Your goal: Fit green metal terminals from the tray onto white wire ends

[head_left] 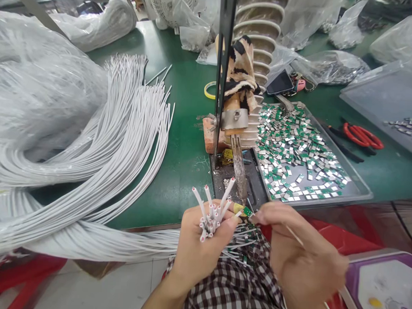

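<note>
My left hand [202, 245] is closed around a bunch of white cables [212, 218], their cut ends pointing up. One cable tip shows between its thumb and a yellow-wrapped finger, touching or nearly touching a small green circuit board [247, 211]. My right hand [300, 254] is pinched just right of that board, with a thin strand running by its fingers; exactly what the fingertips grip is hard to make out. The tip of a soldering iron [238, 167], clamped pointing down, is right above the board.
Long white cables [124, 146] cover the left. At right stands a tray [356, 197] of small boards, with red-handled pliers [362, 135] beside it. A black metal post [224, 59] and ribbed hose [259, 20] rise mid-table. Wired boards lie on the checkered cloth [227, 287].
</note>
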Tool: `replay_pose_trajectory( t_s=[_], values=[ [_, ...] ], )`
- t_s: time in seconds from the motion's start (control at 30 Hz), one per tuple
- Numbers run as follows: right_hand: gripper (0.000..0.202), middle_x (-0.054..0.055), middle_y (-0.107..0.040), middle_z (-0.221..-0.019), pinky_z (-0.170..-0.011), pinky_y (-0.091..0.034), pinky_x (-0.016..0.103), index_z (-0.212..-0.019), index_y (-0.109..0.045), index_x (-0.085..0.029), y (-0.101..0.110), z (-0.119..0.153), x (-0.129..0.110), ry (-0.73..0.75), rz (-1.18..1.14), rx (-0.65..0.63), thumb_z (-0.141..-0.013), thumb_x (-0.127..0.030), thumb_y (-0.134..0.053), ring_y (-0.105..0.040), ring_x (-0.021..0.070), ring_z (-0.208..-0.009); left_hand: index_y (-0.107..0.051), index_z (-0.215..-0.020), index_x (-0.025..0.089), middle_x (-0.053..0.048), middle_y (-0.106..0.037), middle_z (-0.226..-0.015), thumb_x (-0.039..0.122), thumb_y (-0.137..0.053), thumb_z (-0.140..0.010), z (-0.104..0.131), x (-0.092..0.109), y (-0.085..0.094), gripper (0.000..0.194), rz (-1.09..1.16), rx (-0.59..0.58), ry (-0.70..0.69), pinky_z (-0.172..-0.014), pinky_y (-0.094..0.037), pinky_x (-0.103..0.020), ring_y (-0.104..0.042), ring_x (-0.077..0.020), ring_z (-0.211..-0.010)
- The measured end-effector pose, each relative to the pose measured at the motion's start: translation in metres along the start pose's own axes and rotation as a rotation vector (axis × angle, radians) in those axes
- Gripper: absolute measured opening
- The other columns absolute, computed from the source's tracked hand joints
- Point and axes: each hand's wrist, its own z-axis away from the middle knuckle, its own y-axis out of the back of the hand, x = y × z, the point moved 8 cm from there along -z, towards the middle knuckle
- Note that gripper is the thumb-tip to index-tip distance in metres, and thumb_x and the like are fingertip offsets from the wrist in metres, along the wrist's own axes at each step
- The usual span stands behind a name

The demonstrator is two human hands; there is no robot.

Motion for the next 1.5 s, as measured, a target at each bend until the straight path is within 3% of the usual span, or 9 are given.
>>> replay_pose_trajectory(
  t_s=[0.07, 0.17, 0.27, 0.4, 0.57, 0.97, 1.2, 1.33, 1.5],
  values=[
    [0.051, 0.001, -0.055, -0.061, -0.05, -0.044, 0.028, -0.09, -0.07, -0.02, 0.001, -0.003, 0.011, -0.194, -0.119, 0.045, -0.101, -0.051, -0.03, -0.053, 0.0143, -0.056, -0.069, -0.065, 0.019, 0.001, -0.077, -0.082, 0.007, -0.062, -0.081, 0.0, 0.0, 0.0, 0.021, -0.001, 0.0, 0.008, -0.072, -0.053, -0.021, -0.071, -0.0127, -0.074],
    [0.022, -0.004, -0.057, -0.057, -0.048, -0.045, 0.022, -0.096, -0.068, -0.024, 0.008, -0.003, 0.016, -0.298, -0.054, 0.13, -0.099, -0.033, -0.048, -0.053, 0.0094, -0.05, -0.068, -0.065, 0.018, 0.0, -0.077, -0.081, 0.008, -0.062, -0.081, -0.001, 0.0, 0.0, 0.02, 0.002, -0.011, 0.011, -0.07, -0.053, -0.022, -0.07, -0.0136, -0.071],
    [0.013, -0.003, -0.074, -0.074, -0.061, -0.056, 0.022, -0.1, -0.069, -0.026, 0.013, -0.007, 0.007, -0.203, 0.162, 0.132, -0.09, -0.019, -0.064, -0.067, 0.0104, -0.062, -0.069, -0.066, 0.018, 0.0, -0.077, -0.08, 0.008, -0.062, -0.081, -0.001, 0.0, 0.0, 0.02, 0.003, -0.01, 0.004, -0.07, -0.052, -0.023, -0.07, -0.0145, -0.072],
    [0.016, -0.003, -0.075, -0.078, -0.067, -0.06, 0.022, -0.08, -0.068, -0.023, 0.005, -0.016, -0.009, -0.026, 0.296, 0.036, -0.083, -0.008, -0.068, -0.071, 0.0121, -0.074, -0.068, -0.067, 0.019, 0.0, -0.076, -0.082, 0.007, -0.062, -0.082, -0.003, 0.003, 0.001, 0.02, -0.024, -0.003, -0.02, -0.072, -0.052, -0.023, -0.07, -0.0147, -0.075],
    [0.022, 0.0, -0.078, -0.082, -0.078, -0.062, 0.032, -0.085, -0.066, -0.022, -0.005, -0.017, -0.029, 0.223, 0.459, 0.077, -0.079, -0.001, -0.068, -0.071, 0.0191, -0.095, -0.066, -0.066, 0.018, 0.0, -0.074, -0.077, 0.007, -0.061, -0.082, -0.004, 0.008, 0.001, 0.02, -0.094, 0.019, -0.059, -0.068, -0.051, -0.022, -0.067, -0.0137, -0.07],
    [0.022, 0.001, -0.078, -0.091, -0.08, -0.063, 0.04, -0.091, -0.067, -0.023, -0.014, -0.013, -0.038, 0.337, 0.627, 0.012, -0.078, -0.006, -0.071, -0.073, 0.0216, -0.09, -0.067, -0.068, 0.018, 0.0, -0.074, -0.078, 0.01, -0.062, -0.084, -0.003, 0.008, 0.003, 0.018, -0.038, 0.022, -0.019, -0.069, -0.051, -0.022, -0.067, -0.0146, -0.073],
    [0.022, 0.002, -0.076, -0.088, -0.081, -0.06, 0.033, -0.095, -0.065, -0.021, -0.01, -0.011, -0.031, 0.256, 0.46, 0.035, -0.082, -0.002, -0.064, -0.071, 0.0183, -0.091, -0.067, -0.069, 0.018, -0.002, -0.074, -0.081, 0.012, -0.061, -0.086, 0.001, -0.001, 0.002, 0.019, -0.022, -0.023, 0.018, -0.07, -0.051, -0.025, -0.068, -0.0164, -0.075],
    [0.018, 0.0, -0.066, -0.075, -0.065, -0.056, 0.026, -0.09, -0.062, -0.021, -0.006, -0.009, -0.02, 0.151, 0.478, 0.003, -0.096, -0.014, -0.046, -0.065, 0.012, -0.067, -0.067, -0.073, 0.019, -0.001, -0.073, -0.084, 0.01, -0.063, -0.084, 0.0, 0.001, 0.001, 0.015, -0.074, -0.028, -0.037, -0.072, -0.051, -0.026, -0.068, -0.0159, -0.075],
    [0.018, -0.003, -0.054, -0.069, -0.046, -0.043, 0.021, -0.095, -0.058, -0.022, -0.002, -0.008, -0.007, -0.008, 0.477, -0.048, -0.1, -0.025, -0.041, -0.05, 0.0086, -0.051, -0.068, -0.077, 0.02, 0.0, -0.067, -0.089, 0.009, -0.066, -0.083, 0.001, 0.003, -0.002, 0.013, -0.168, -0.058, -0.082, -0.071, -0.049, -0.022, -0.064, -0.0131, -0.077]
  ],
)
